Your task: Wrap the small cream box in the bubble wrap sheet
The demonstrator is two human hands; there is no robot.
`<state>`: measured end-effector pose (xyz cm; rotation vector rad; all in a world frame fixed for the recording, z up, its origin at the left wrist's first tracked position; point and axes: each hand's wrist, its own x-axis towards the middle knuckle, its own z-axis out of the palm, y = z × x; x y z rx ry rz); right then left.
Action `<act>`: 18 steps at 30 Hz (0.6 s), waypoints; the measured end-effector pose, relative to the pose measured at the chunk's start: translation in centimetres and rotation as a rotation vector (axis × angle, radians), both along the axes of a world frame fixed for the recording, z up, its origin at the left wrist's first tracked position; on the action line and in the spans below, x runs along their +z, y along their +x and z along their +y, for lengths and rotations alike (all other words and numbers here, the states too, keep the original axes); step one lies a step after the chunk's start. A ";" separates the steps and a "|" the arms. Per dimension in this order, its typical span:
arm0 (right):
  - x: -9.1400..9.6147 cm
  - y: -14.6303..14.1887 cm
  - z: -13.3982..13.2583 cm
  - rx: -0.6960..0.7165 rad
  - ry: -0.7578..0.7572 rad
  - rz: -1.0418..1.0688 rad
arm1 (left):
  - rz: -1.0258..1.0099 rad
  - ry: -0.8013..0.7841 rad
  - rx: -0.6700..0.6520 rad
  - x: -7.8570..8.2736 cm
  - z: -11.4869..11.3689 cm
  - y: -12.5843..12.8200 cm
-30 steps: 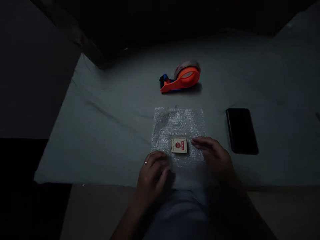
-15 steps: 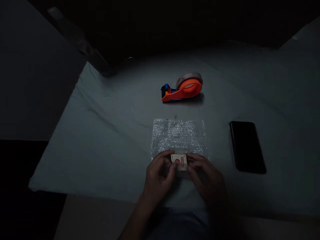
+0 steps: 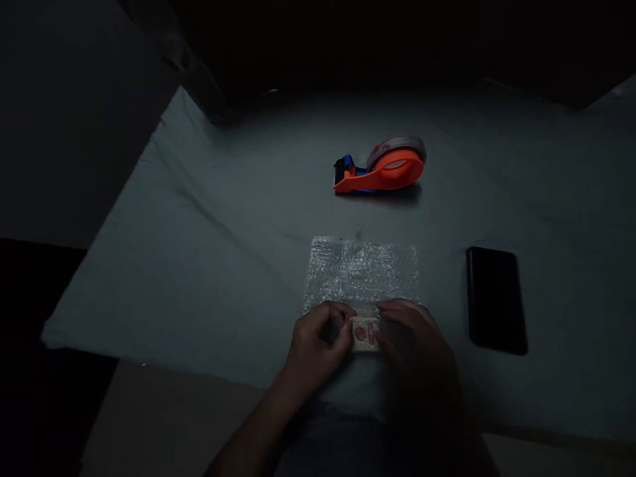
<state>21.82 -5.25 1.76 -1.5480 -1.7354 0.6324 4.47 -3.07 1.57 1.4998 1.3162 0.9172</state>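
Between my hands lies a small pale box (image 3: 366,334) with red print, at the near edge of a sheet of bubble wrap (image 3: 365,268). A clear layer seems to lie over the box, as its print looks hazy. My left hand (image 3: 320,338) pinches the box's left end, thumb in front and fingers behind. My right hand (image 3: 412,334) closes on its right end, with the fingertips along the far side. Shadow hides part of the right hand's grip. The rest of the sheet spreads flat beyond the box.
An orange and blue tape dispenser (image 3: 380,171) with a roll of tape lies farther back on the pale cloth-covered table (image 3: 209,265). To the right rests a black smartphone (image 3: 497,299). A dark upright post (image 3: 199,79) stands at the back left corner. The light is dim.
The box has tipped towards me along with the near end of the bubble wrap, and its print has turned hazy. Both hands moved with it. The camera view has shifted slightly.
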 end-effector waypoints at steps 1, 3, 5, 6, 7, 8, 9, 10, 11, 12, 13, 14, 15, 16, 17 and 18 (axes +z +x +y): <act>0.0 0.2 0.1 0.047 -0.008 -0.008 | -0.005 -0.001 0.001 0.0 0.0 0.0; -0.1 0.5 0.3 0.117 -0.050 -0.005 | -0.008 0.001 -0.005 0.1 0.0 0.0; -0.3 0.7 0.4 0.141 -0.066 0.008 | -0.013 0.009 -0.011 0.1 -0.1 -0.1; -0.3 0.7 0.5 0.136 -0.067 0.013 | -0.017 0.012 -0.009 0.2 -0.2 -0.1; -0.4 0.7 0.5 0.126 -0.076 0.019 | -0.023 0.007 -0.008 0.2 -0.2 -0.2; -0.4 0.8 0.5 0.111 -0.096 0.030 | -0.029 -0.006 -0.008 0.3 -0.3 -0.3; -0.4 0.8 0.6 0.097 -0.122 0.048 | -0.034 -0.023 -0.013 0.3 -0.3 -0.5; -0.4 0.8 0.6 0.089 -0.157 0.071 | -0.038 -0.040 -0.023 0.3 -0.3 -0.6; -0.3 0.9 0.5 0.088 -0.196 0.095 | -0.038 -0.055 -0.035 0.3 -0.3 -0.7; -0.3 1.0 0.5 0.092 -0.230 0.117 | -0.034 -0.064 -0.048 0.3 -0.3 -0.8; -0.2 1.1 0.5 0.098 -0.255 0.133 | -0.028 -0.064 -0.059 0.3 -0.3 -0.9; -0.1 1.2 0.5 0.103 -0.270 0.139 | -0.020 -0.061 -0.067 0.3 -0.3 -0.9; -0.1 1.2 0.5 0.108 -0.276 0.139 | -0.013 -0.056 -0.074 0.3 -0.2 -1.0; -0.1 1.3 0.5 0.109 -0.277 0.135 | -0.008 -0.052 -0.081 0.3 -0.2 -1.0; -0.1 1.2 0.5 0.111 -0.275 0.129 | -0.003 -0.049 -0.088 0.3 -0.1 -0.9; -0.2 1.2 0.5 0.111 -0.269 0.122 | 0.005 -0.047 -0.093 0.3 -0.1 -0.9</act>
